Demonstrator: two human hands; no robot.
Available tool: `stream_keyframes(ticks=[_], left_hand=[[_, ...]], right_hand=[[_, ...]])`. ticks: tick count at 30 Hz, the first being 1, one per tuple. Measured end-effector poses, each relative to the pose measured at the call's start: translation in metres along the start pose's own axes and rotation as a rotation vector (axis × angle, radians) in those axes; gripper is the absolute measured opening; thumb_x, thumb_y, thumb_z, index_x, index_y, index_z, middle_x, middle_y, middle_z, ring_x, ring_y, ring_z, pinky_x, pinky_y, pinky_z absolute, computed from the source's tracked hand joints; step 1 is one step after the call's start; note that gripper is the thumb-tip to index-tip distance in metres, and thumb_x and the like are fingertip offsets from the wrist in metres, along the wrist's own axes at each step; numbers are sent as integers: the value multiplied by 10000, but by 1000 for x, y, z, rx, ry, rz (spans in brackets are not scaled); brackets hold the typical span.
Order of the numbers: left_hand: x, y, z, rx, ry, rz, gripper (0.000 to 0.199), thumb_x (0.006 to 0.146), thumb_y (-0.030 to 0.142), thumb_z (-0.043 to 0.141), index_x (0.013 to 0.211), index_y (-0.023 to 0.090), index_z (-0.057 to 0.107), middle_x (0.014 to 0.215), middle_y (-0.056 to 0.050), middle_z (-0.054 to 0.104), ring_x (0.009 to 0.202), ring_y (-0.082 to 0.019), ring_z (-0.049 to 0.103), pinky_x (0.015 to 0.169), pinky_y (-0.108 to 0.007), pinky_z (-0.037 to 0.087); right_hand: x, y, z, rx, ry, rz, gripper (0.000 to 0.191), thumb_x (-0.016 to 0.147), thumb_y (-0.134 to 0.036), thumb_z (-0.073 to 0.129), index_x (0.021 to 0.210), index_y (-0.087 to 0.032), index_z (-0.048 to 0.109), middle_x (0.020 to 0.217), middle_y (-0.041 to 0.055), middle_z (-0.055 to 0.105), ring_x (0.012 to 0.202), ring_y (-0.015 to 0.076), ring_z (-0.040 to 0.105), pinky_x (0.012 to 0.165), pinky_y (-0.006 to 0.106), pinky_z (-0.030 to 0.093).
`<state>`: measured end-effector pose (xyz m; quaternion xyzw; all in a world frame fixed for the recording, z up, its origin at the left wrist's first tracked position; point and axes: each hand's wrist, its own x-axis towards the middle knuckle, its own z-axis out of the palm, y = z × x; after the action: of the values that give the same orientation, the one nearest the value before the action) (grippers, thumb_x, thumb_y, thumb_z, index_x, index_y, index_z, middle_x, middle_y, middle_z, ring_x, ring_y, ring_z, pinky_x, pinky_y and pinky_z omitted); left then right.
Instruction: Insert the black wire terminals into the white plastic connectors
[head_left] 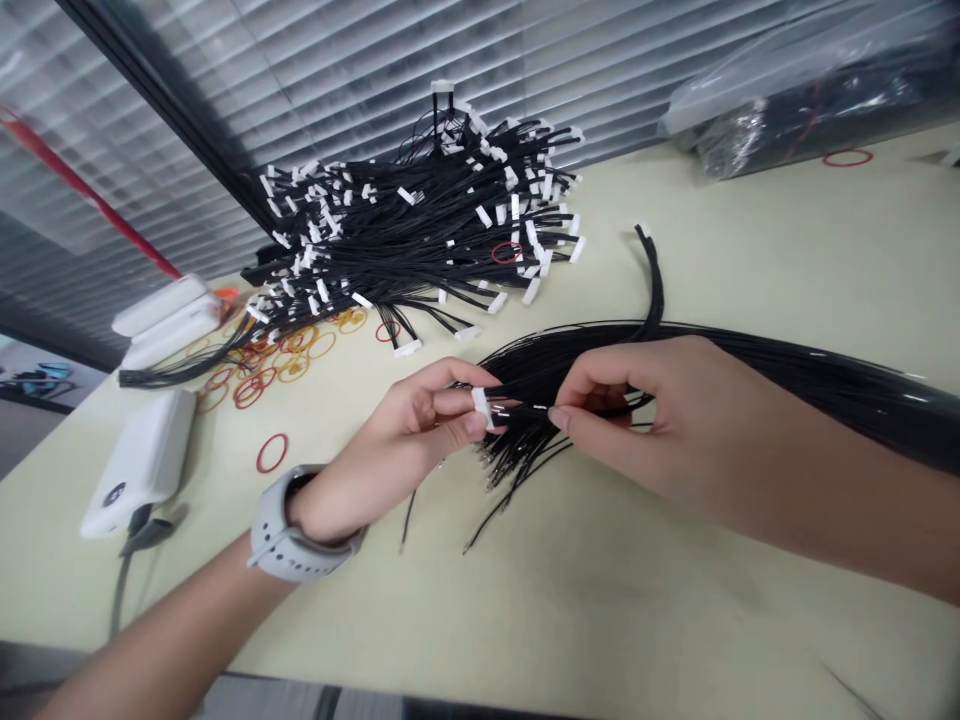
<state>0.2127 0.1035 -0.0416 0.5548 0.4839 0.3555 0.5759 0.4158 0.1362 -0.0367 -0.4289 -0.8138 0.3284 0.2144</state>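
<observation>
Connector (482, 407), a little white one, is pinched pretty snugly between the fingers of the left hand (405, 425), just above the surface (600, 620) and by the near end of a big wire bundle (780, 360). Black wires (517, 412) can be seen at its right side. Right next to it, a thin black wire is held in a narrow thumb-and-finger pinch by the right hand (660, 410); whether it's seated in the connector can't really be told. The bundle is spread behind and under the hands and is cut off by the right edge of the view. A grey watch strap (277, 535) is worn on the left wrist.

Further back, a messy cable pile (420, 230) with loads of white connectors is heaped up by the blinds (585, 60), with one red band (507, 252) on it. Yellow and red rubber bands (292, 355) are scattered at its lower left. Over on the left, a white device (142, 462) is plugged into a grey cord (118, 595), and a clear plastic bag (810, 100) is parked at the back right.
</observation>
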Motion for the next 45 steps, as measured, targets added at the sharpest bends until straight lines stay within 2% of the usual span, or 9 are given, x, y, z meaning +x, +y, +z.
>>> stream_keyframes(ticks=[4,9,28,34,45], left_hand=[[0,0,0,-9,-4,0,145,846,106,548,975,173,540,778,6,655,712,-81,561,668,-181,418],[-1,-1,-1,-40,3,-14,159,844,110,554,987,177,539,790,0,668,707,-86,581,671,-190,426],[0,0,0,-34,3,-33,153,842,96,551,977,165,536,806,-9,667,725,-89,581,683,-186,424],[0,0,1,-67,-5,-33,152,848,76,540,975,161,540,778,13,667,712,-59,576,679,-148,425],[-1,-2,-1,-64,-24,-30,160,860,80,532,999,159,535,810,16,668,725,-39,565,682,-124,418]], right_hand=[[1,-1,0,-17,-5,-16,191,753,-251,529,570,-210,563,503,-41,474,401,64,338,348,222,266],[1,2,1,-31,8,-47,173,738,-228,539,567,-214,557,506,-35,510,434,87,399,357,228,288],[0,1,-2,-15,20,-37,154,731,-227,548,578,-223,569,501,-43,507,416,78,391,323,224,276],[-1,0,-2,-13,-10,-14,161,727,-227,542,570,-207,574,498,-45,483,380,51,319,302,201,229],[0,1,2,-53,30,-71,205,753,-253,512,566,-195,571,477,-57,471,355,24,271,308,177,207]])
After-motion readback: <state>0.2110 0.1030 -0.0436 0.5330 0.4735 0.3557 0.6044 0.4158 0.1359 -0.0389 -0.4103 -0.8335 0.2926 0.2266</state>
